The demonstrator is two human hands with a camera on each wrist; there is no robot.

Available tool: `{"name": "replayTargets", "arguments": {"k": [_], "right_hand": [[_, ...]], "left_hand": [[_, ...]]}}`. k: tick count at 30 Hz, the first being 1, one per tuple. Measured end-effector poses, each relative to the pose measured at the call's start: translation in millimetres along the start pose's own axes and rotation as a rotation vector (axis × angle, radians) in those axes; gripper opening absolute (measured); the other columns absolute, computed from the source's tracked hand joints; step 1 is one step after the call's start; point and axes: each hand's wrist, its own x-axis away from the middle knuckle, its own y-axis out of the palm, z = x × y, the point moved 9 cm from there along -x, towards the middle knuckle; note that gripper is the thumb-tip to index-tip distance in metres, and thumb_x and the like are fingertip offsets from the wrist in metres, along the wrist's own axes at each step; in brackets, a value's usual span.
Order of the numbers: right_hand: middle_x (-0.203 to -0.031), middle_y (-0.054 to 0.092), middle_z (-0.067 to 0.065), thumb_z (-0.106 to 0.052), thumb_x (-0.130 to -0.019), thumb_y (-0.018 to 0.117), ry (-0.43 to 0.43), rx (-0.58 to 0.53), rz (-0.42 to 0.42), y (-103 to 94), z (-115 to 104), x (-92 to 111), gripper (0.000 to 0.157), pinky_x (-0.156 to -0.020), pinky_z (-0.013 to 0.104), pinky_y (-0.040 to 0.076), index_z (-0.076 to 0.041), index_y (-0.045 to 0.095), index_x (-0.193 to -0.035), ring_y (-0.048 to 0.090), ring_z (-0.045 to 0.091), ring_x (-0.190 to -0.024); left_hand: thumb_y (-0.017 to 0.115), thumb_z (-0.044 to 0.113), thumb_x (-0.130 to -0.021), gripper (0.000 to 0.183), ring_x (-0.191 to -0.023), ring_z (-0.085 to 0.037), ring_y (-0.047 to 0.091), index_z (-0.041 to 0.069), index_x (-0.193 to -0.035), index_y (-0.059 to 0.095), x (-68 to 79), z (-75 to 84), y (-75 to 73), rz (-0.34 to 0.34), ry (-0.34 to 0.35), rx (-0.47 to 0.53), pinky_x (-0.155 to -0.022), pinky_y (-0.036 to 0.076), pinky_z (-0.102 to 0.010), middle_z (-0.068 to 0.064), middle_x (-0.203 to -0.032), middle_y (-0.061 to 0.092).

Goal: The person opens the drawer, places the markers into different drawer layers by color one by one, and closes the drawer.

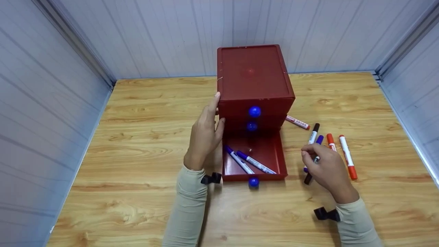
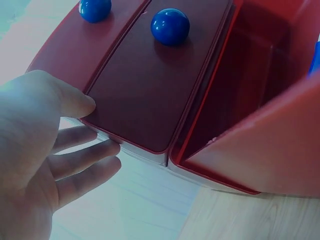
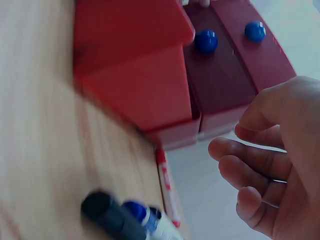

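A red three-drawer cabinet [image 1: 255, 73] with blue ball knobs stands on the wooden table, its bottom drawer [image 1: 237, 177] pulled out. Inside that drawer lie two white markers with purple-blue caps, a left marker [image 1: 239, 162] and a right marker [image 1: 259, 164]. My left hand [image 1: 204, 133] rests at the cabinet's left side, thumb by the front edge and fingers extended along the side. To the right of the drawer, my right hand [image 1: 327, 168] hovers over loose markers with its fingers loosely bent and nothing between them. It partly hides a black-capped marker [image 1: 313, 133] and a purple-blue-capped marker [image 1: 319, 139].
Two red-capped markers, a shorter-looking marker [image 1: 331, 141] and a long white marker [image 1: 346, 152], lie right of the group. Another red-capped marker [image 1: 297, 122] lies beside the cabinet's right side. Pale panel walls [image 1: 171, 37] enclose the table at the back and sides.
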Motion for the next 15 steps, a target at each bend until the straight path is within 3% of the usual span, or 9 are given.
{"name": "replayTargets", "arguments": {"k": [4, 7, 12, 15], "right_hand": [[-0.078, 0.069, -0.002, -0.006, -0.089, 0.07, 0.063, -0.007, 0.027, -4.5, 18.0, 4.7, 0.005, -0.057, 0.017, 0.04, -0.006, 0.073, -0.093, 0.058, 0.011, -0.067], [-0.078, 0.069, 0.001, -0.006, -0.089, 0.069, 0.12, -0.007, 0.025, -4.5, 29.4, 6.6, 0.006, -0.06, 0.02, 0.042, -0.005, 0.073, -0.094, 0.061, 0.015, -0.069], [-0.081, 0.069, 0.005, -0.01, -0.092, 0.067, 0.232, 0.036, -0.069, 3.3, 44.9, 9.3, 0.009, -0.062, 0.034, 0.048, -0.005, 0.071, -0.098, 0.063, 0.02, -0.071], [-0.082, 0.068, 0.005, -0.01, -0.092, 0.065, 0.286, 0.065, -0.135, 6.8, 51.5, 11.8, 0.011, -0.059, 0.035, 0.046, -0.006, 0.07, -0.101, 0.06, 0.02, -0.069]], "left_hand": [[0.06, 0.007, -0.097, 0.07, -0.094, -0.027, 0.065, 0.015, -0.158, 0.026, -1.3, 2.6, 0.0, 0.0, 0.017, -0.035, -0.077, 0.056, -0.04, -0.015, -0.119, 0.06], [0.061, 0.007, -0.096, 0.07, -0.087, -0.027, 0.063, 0.016, -0.157, 0.028, -2.3, 3.5, -1.5, 0.0, 0.019, -0.049, -0.072, 0.057, -0.04, -0.015, -0.116, 0.059], [0.064, 0.005, -0.094, 0.071, -0.09, -0.027, 0.064, 0.017, -0.156, 0.031, -2.1, 2.9, -3.3, -0.002, 0.005, -0.026, -0.071, 0.056, -0.038, -0.014, -0.112, 0.06], [0.064, 0.007, -0.094, 0.071, -0.093, -0.027, 0.064, 0.018, -0.156, 0.031, -1.7, 3.3, -1.2, -0.011, 0.001, -0.016, -0.072, 0.056, -0.038, -0.014, -0.113, 0.06]]}}
